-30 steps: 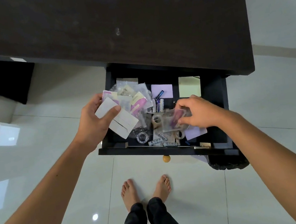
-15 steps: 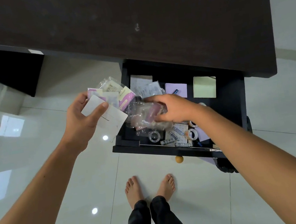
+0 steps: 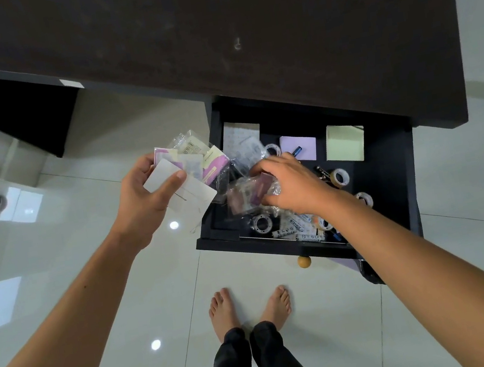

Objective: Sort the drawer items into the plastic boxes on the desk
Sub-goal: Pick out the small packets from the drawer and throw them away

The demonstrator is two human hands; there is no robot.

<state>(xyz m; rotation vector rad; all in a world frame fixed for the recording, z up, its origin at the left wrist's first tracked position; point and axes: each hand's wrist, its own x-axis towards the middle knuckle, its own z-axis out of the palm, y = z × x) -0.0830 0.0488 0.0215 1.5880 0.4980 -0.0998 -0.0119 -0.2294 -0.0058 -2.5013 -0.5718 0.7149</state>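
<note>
floor [image 3: 64,304]: glossy pale tiles, light glare | desk [image 3: 211,30]: dark wood

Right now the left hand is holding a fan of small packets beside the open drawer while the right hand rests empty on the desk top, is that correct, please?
Not quite. The head view shows the right hand inside the open drawer, pinching a clear plastic packet, not resting empty on the desk. The left hand does hold a fan of small packets beside the drawer.

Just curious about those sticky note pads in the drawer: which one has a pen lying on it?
The purple pad, left of the pale green pad. A blue pen rests on its lower edge; the green one has nothing on it.
</note>
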